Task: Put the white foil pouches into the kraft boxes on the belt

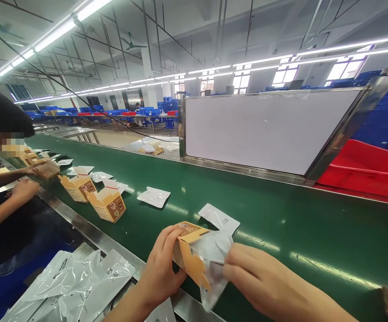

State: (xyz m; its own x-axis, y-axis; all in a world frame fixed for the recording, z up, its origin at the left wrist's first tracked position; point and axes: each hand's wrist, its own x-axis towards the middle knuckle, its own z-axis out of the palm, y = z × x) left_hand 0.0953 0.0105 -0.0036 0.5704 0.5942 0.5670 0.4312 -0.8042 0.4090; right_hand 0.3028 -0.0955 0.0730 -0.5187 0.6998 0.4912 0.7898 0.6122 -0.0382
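Note:
My left hand [158,268] grips a small tan cardboard box [187,255] with its open end facing right, over the near edge of the green conveyor belt [281,223]. A clear plastic pouch [212,259] is pinched in my right hand [257,279], and part of the pouch sits inside the box's open end. Another flat white pouch [219,218] lies on the belt just behind the box. Further left on the belt rests one more pouch [154,197].
Two open tan boxes [108,205] [78,187] stand on the belt to the left. A co-worker's hands [24,190] work on a box at the far left. A heap of pouches [76,281] lies below the belt. A white panel [267,129] and red bins [364,172] stand behind the belt.

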